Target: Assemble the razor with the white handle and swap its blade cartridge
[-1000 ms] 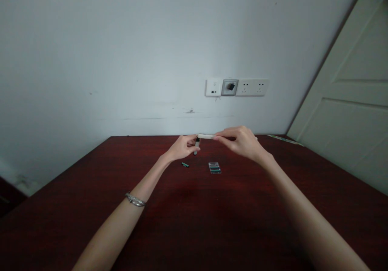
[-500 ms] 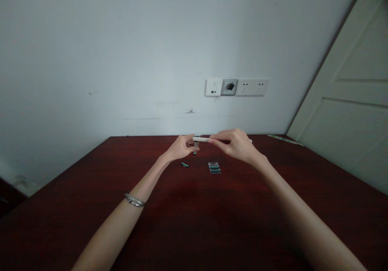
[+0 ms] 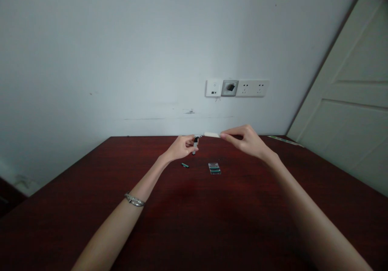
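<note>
My left hand (image 3: 181,148) is closed around a small dark-and-silver piece (image 3: 195,145), held above the dark red table (image 3: 194,222). My right hand (image 3: 247,141) pinches a slim white handle (image 3: 211,134) by one end; its free end points left toward the small piece, with a short gap between them. On the table below lie a small green-black cartridge (image 3: 184,165) and a clear pack of green cartridges (image 3: 214,168). A silver bracelet (image 3: 135,200) is on my left wrist.
A pale wall stands behind the table, with a row of sockets and a switch (image 3: 237,88). A white door (image 3: 348,113) is at the right. A thin strip (image 3: 285,140) lies at the table's far right edge.
The white handle and the small piece were together; my right hand has drawn the handle away to the right and slightly up. My left hand stays in place.
</note>
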Motion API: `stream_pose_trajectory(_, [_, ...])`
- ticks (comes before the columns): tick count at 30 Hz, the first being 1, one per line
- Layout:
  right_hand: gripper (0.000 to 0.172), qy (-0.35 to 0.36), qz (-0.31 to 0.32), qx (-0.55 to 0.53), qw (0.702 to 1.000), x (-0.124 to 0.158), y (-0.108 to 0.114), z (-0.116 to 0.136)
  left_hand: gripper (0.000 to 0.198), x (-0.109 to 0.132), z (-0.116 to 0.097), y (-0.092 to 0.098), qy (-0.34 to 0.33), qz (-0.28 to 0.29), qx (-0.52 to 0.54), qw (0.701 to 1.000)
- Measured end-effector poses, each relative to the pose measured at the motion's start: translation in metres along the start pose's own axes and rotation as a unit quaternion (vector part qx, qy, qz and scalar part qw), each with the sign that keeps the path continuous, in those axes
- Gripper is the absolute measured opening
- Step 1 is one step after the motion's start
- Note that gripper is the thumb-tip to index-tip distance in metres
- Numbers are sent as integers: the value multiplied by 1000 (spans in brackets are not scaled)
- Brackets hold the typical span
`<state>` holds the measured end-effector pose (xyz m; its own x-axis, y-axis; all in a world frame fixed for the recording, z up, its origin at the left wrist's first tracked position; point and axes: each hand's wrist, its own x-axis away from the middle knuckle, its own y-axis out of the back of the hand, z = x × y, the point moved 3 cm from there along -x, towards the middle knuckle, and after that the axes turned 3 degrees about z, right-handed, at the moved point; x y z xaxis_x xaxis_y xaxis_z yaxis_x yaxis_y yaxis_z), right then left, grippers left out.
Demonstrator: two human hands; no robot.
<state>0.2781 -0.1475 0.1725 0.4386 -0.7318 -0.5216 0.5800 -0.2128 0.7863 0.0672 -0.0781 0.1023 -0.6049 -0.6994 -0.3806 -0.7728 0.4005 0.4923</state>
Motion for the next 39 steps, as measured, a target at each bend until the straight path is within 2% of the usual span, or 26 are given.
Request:
stream_pose_trajectory(7, [34, 42, 35, 3, 999, -3, -14, 14, 12, -1, -5, -5, 7, 2, -61, 998])
stream_pose_trajectory(16, [35, 2, 50, 17, 999, 0, -1, -12, 8, 1, -4, 1, -8, 1, -15, 1000])
stream_pose_trajectory(22, [39, 10, 11, -12, 1000, 0, -1, 2, 5, 2, -3, 0, -6, 10, -36, 999])
stream_pose_trajectory(26, [38, 29, 25, -7, 999, -3, -11, 14, 7, 0, -4, -4, -1, 7, -78, 997])
stream_pose_trajectory(33, [37, 9, 50, 3, 999, -2, -8, -8, 5, 2, -3, 0, -6, 3, -27, 1000])
stream_pose_trajectory(36, [38, -4, 36, -1, 999, 0, -4, -12, 6, 3, -3, 0, -4, 4, -11, 1000])
stream_pose_trajectory(39, [43, -1, 6, -14, 1000, 0, -5, -3, 5, 2, -3, -2, 0, 8, -18, 1000])
